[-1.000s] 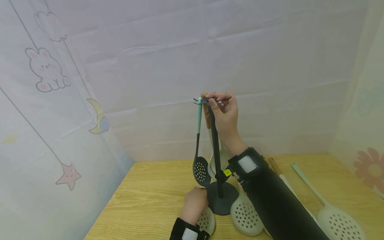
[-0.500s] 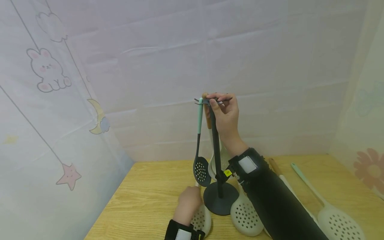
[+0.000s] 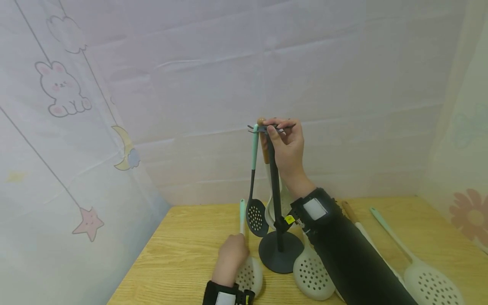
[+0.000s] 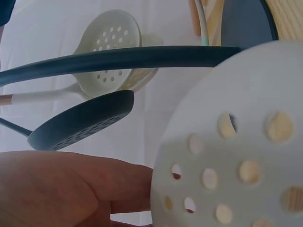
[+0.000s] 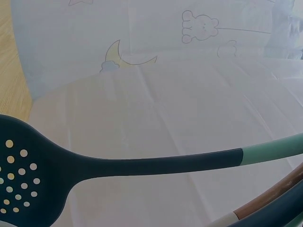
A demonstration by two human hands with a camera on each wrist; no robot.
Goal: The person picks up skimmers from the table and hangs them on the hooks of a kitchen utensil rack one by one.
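**Skimmers going onto the rack: two or three hung, three still on the table**

Right hand (image 3: 286, 144) is gripping the top of the dark rack (image 3: 275, 190), fingers curled round the hook ring w/ thumb in front. Left hand (image 3: 230, 254) is holding a white skimmer (image 3: 248, 273) by the lower part of its mint-tipped handle; bowl is sitting at the table (image 3: 179, 254) level just left of the rack base, handle pointing up and tilting back.

Progress, judging by the layout: a dark skimmer (image 3: 255, 216) w/ mint handle is hanging on the left hook, and at least one pale, wood-handled utensil (image 3: 272, 199) is hanging behind the pole. Besides the one in hand, two pale skimmers are lying flat to the right: one (image 3: 312, 275) beside the base, one (image 3: 432, 284) well apart near the right edge. So roughly halfway, as I read it.

Hard to make out: the sleeve is covering part of the near skimmer's handle; how many pale utensils are hanging behind the pole is unclear. Left wrist view is showing only a few fingers (image 4: 61, 184) behind the perforated bowl, so exact grip can't be told there. Right wrist view is showing no hand at all.
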